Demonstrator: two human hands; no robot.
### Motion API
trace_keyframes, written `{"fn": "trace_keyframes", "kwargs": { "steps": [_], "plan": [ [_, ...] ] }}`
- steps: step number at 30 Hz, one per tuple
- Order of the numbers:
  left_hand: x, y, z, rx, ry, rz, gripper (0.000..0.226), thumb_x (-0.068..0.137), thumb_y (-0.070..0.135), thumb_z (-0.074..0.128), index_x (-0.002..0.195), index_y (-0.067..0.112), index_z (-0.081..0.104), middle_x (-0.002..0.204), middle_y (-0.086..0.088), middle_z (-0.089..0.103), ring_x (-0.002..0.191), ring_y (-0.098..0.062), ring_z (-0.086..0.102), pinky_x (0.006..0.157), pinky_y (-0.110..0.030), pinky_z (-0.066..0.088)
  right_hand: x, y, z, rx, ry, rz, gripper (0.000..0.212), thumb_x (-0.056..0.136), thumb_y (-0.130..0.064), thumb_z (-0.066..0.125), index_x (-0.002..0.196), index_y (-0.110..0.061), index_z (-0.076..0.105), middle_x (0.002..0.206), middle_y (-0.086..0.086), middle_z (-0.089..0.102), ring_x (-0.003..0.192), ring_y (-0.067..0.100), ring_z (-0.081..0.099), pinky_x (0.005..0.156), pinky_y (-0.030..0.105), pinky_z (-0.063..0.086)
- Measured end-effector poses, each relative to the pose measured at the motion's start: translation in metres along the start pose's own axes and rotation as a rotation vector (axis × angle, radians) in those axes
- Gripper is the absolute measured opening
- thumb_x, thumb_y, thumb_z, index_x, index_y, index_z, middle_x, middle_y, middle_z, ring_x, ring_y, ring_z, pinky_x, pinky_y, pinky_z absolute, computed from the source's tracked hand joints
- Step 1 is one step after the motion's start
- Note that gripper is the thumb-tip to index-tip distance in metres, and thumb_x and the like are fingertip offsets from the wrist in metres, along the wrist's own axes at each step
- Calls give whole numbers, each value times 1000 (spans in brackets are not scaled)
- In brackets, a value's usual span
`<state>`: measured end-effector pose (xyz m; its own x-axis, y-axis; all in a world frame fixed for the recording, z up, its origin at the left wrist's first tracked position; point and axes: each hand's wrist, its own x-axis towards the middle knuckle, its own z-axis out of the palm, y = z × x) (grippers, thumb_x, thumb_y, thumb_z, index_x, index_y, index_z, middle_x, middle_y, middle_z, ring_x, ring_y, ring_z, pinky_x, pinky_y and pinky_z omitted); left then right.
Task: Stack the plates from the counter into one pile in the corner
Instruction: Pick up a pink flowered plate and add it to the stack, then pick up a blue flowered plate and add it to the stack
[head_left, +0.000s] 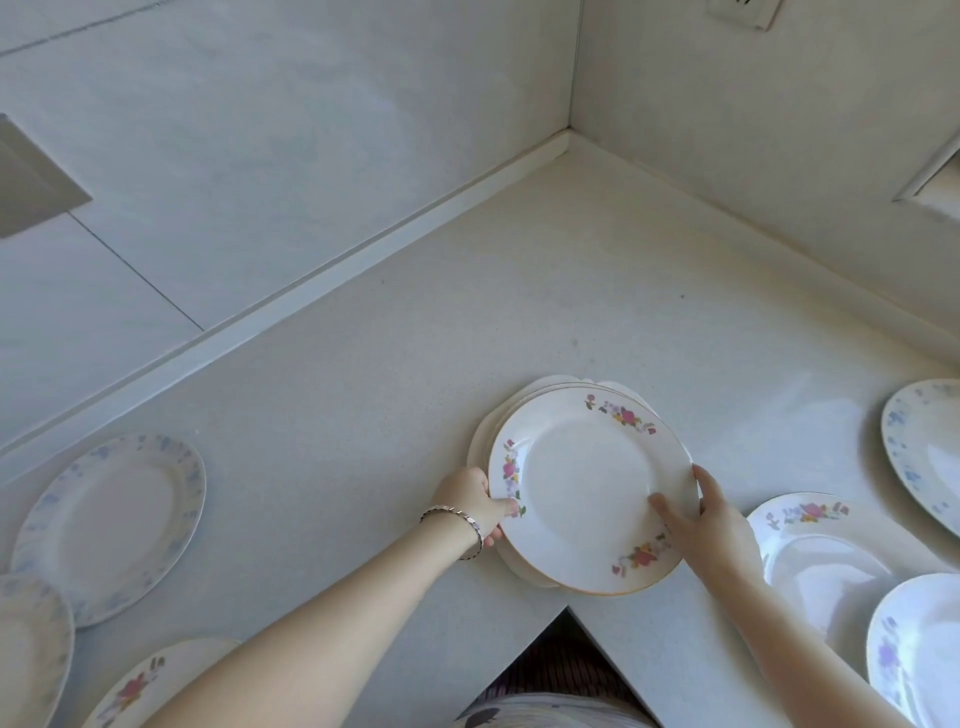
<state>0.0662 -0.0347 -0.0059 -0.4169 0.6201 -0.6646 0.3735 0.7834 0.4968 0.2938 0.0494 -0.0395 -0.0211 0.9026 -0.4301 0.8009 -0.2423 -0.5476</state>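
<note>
A pile of white plates (582, 478) with pink flower sprigs and a gold rim sits near the inner front edge of the L-shaped counter (467, 312). My left hand (475, 501), a bracelet on its wrist, grips the pile's left rim. My right hand (711, 519) grips the right rim, thumb on the top plate. Single plates lie around: a blue-patterned plate (111, 525) at left, a pink-flowered plate (826, 551) at right, another blue-patterned plate (930, 447) at the far right edge. The counter corner (569, 137) lies beyond the pile.
More plates sit at the frame edges: one at the bottom left edge (31, 644), a pink-flowered one (150, 686) beside my left arm, a purple-flowered one (914, 649) at bottom right. Tiled walls meet at the corner. A window sill (935, 187) shows at right.
</note>
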Motion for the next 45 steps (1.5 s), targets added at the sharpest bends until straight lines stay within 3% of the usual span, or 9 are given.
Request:
{"fn": "trace_keyframes", "kwargs": {
  "steps": [5,11,15,18,26,29,32,36,45],
  "plan": [
    [-2,-2,1,248,111,51,32,85,32,57,67,16,37,71,-2,50,76,-26,49,64,-26,34,1,-10,6,39,32,-32,68,83,-33,64,141,-14,35,131,13,40,122,32,42,93,40,41],
    [-12,4,25,-473,83,76,49,89,42,40,133,21,36,123,10,48,105,-20,55,83,-24,38,0,-17,17,323,42,-59,67,90,-23,55,147,-12,22,150,8,31,136,26,34,108,39,31],
    [-9,9,37,-673,111,46,20,72,51,37,89,39,34,119,8,39,109,-22,47,90,-28,43,1,-16,22,396,56,-27,63,92,-22,50,148,-14,21,151,7,32,137,25,33,112,41,29],
    [-10,16,41,-614,164,47,24,73,40,39,93,27,38,121,1,40,116,-26,44,105,-41,39,8,-18,16,318,30,-42,62,92,-20,51,146,-11,23,147,11,35,134,28,35,108,41,31],
    [-31,-10,12,-480,187,-10,53,94,26,45,142,14,29,140,6,38,113,2,50,89,-8,39,-10,-44,5,-228,31,-287,67,86,-20,57,143,-5,26,151,17,21,139,35,16,112,43,21],
    [-43,-50,-11,-480,306,-81,19,91,15,47,102,15,63,114,-6,66,106,-21,61,80,-24,44,-37,-87,22,-342,-189,-602,47,90,-21,52,136,-14,43,143,5,40,135,23,30,109,31,28],
    [-55,-100,-38,-562,358,-157,31,87,5,45,65,21,58,74,-3,67,81,-28,66,64,-25,43,-76,-130,56,-340,-544,-716,31,91,-20,49,121,-18,59,111,-3,62,108,14,57,99,26,42],
    [-86,-173,-73,-693,457,-282,30,89,0,45,64,14,55,64,-3,60,49,-11,59,43,-14,40,-142,-174,120,-377,-812,-802,30,92,-23,48,119,-18,60,108,-1,65,95,10,58,92,21,45],
    [-136,-312,-118,-769,625,-396,28,92,2,48,65,10,50,66,-9,56,47,-13,54,34,-7,36,-228,-191,276,-622,-846,-479,45,92,-37,47,125,-7,43,124,11,58,113,28,56,89,32,44]
  ]
}}
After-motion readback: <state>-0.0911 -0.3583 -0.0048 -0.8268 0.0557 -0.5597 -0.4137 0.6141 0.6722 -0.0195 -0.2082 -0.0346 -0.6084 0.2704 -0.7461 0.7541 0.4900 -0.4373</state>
